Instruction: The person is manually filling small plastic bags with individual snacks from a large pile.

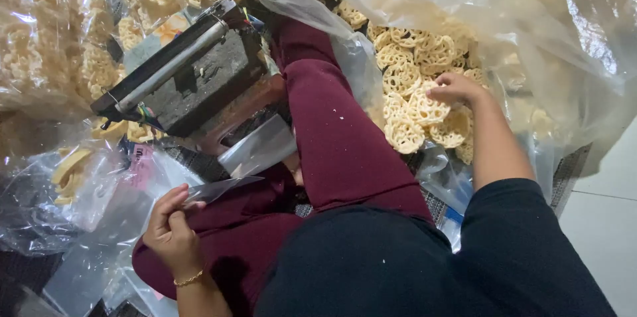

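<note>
My right hand [453, 88] reaches into a large clear plastic sack [531, 38] of pale yellow flower-shaped crackers [418, 101], its fingers closed on a cracker at the top of the pile. My left hand [171, 227], wearing a gold bracelet, pinches the edge of a small clear plastic bag [222, 187] over my lap. I sit on the floor in maroon trousers [338, 138] and a black top.
A dark metal sealing machine with a long bar [189, 71] stands ahead of my knees. Filled packs of crackers [40, 31] are stacked at left and behind it. Loose clear bags [86, 191] lie at lower left. White floor tiles [604, 217] show at right.
</note>
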